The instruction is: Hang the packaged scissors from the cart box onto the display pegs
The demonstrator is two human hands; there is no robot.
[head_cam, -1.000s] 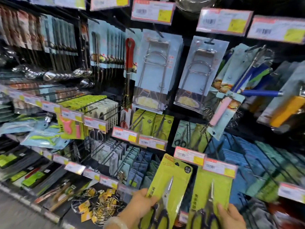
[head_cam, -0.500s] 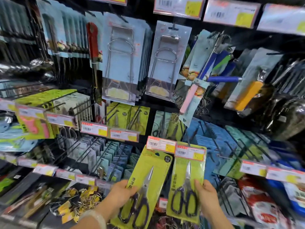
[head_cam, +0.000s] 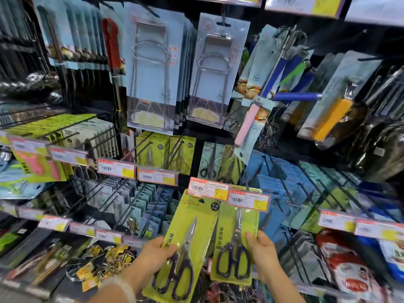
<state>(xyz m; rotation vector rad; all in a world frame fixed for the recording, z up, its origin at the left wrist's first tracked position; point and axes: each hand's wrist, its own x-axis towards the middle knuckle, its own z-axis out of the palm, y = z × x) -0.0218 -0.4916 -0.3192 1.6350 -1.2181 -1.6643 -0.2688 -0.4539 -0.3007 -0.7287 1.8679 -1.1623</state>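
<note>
The left hand is gripping a lime-green carded pack of black-handled scissors by its left edge, tilted; the right hand is pinching a second matching pack under the red-and-white price tags. The hang holes are hiding behind those tags, so either card may be missing its peg and snagging

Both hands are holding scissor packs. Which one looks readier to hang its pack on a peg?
Probably the right hand: its pack is upright, top tucked behind the price tag. The left hand's pack is tilted.
</note>
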